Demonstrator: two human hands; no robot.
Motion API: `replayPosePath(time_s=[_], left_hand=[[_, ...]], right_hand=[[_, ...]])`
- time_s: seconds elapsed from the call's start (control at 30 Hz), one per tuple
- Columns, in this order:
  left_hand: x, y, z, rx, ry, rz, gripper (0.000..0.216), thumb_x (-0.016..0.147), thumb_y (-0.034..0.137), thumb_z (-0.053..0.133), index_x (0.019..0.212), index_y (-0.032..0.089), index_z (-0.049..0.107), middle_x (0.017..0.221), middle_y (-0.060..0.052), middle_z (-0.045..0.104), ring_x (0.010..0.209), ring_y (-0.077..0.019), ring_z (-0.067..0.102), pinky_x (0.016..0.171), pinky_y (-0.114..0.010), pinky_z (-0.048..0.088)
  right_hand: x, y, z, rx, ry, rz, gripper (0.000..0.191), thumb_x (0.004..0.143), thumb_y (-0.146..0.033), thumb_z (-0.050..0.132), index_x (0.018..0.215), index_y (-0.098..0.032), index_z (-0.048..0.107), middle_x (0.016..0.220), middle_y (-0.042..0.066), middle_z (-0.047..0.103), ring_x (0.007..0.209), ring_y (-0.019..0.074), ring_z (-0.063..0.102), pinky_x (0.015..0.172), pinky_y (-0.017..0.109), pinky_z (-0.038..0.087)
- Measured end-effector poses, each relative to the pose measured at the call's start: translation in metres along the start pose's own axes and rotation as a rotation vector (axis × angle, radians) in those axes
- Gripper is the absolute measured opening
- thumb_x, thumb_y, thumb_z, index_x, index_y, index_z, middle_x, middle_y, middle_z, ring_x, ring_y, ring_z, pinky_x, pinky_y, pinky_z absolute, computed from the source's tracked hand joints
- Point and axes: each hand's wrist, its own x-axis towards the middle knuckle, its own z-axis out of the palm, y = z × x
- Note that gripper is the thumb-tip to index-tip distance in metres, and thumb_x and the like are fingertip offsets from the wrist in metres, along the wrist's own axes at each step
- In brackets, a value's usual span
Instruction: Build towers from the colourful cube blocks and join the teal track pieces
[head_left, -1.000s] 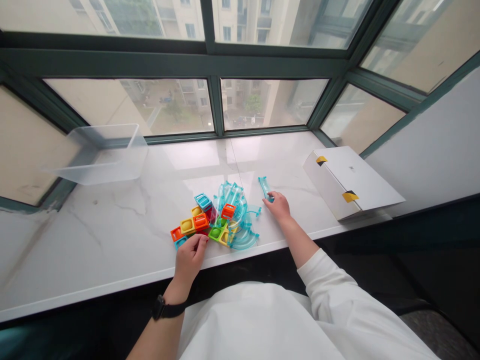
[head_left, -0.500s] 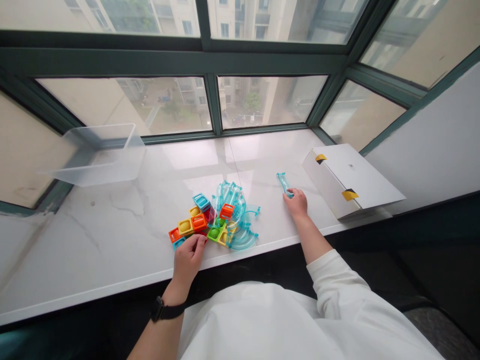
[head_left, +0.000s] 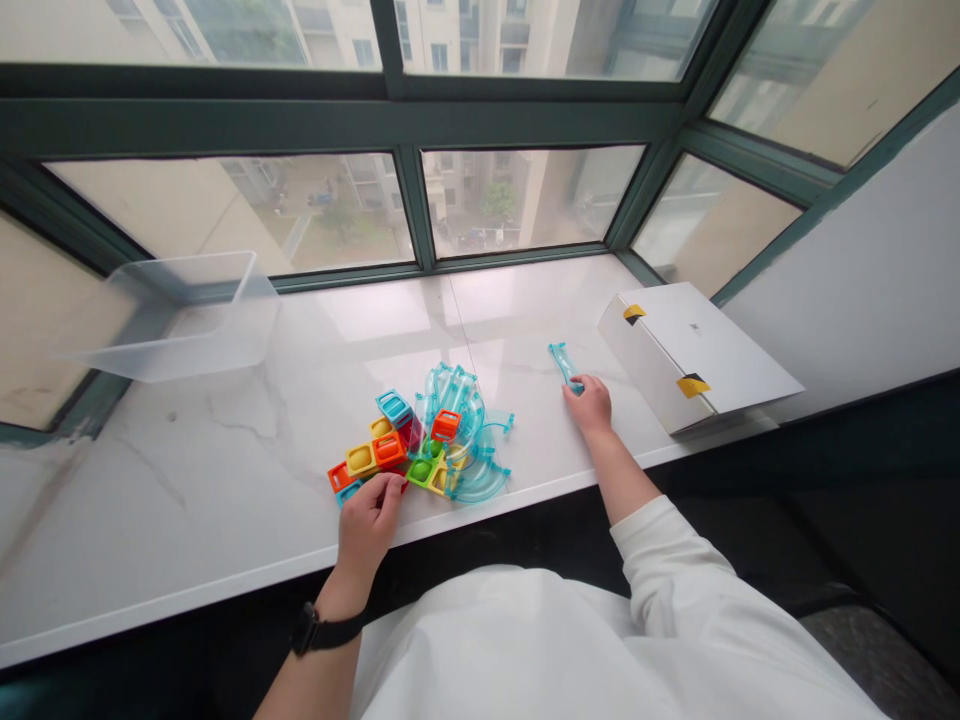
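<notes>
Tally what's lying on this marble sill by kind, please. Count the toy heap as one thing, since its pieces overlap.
clear plastic bin: 1
white cardboard box: 1
heap of coloured blocks and clear blue track pieces: 1
separate clear blue track piece, its near end at the right hand: 1
Total: 4

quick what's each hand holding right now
Left hand: curled at the block pile, grip cannot be told.
Right hand: closed on the blue track piece.

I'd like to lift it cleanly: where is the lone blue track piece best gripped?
Probably pinch the blue track piece across its narrow width from above, near the end at the right hand: it lies flat, long and thin, on the sill.
</notes>
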Motion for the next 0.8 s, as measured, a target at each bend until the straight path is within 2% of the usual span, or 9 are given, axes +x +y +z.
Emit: replayPosePath(time_s=[0.13,0.3,0.5,0.8], left_hand=[[0.0007,0.0003,0.0002,-0.001,0.004,-0.007,0.032,0.103,0.046,0.057,0.093,0.022,0.077,0.077,0.000,0.076,0.071,-0.0174,0.068,0.068,-0.027,0.051],[0.0007,0.0010,-0.0001,0.011,0.004,-0.006,0.032,0.102,0.045,0.057,0.092,0.023,0.077,0.077,0.000,0.076,0.071,-0.0177,0.069,0.068,-0.027,0.052],[0.0007,0.0013,-0.0005,-0.012,0.008,-0.012,0.031,0.102,0.046,0.058,0.093,0.023,0.078,0.076,-0.001,0.076,0.070,-0.0182,0.069,0.068,-0.028,0.052],[0.0001,0.0010,-0.0006,-0.011,0.005,-0.007,0.032,0.103,0.045,0.057,0.092,0.023,0.077,0.076,0.000,0.075,0.070,-0.0177,0.068,0.068,-0.027,0.051]], right_hand=[[-0.0040,0.0019,0.0022,0.009,0.020,-0.040,0.023,0.089,-0.035,0.066,0.104,-0.019,0.072,0.110,0.014,0.074,0.107,0.0309,0.063,0.107,0.046,0.048],[-0.0094,0.0043,0.0049,0.036,0.089,-0.085,0.028,0.087,-0.036,0.070,0.111,-0.019,0.071,0.124,0.017,0.067,0.120,0.0308,0.061,0.112,0.045,0.048],[-0.0102,0.0057,0.0047,0.019,0.066,-0.080,0.022,0.089,-0.033,0.066,0.106,-0.020,0.073,0.119,0.015,0.067,0.115,0.0301,0.063,0.110,0.044,0.049],[-0.0083,0.0046,0.0056,-0.013,0.065,-0.079,0.026,0.091,-0.032,0.065,0.113,-0.018,0.070,0.120,0.016,0.069,0.116,0.0310,0.062,0.109,0.045,0.048]])
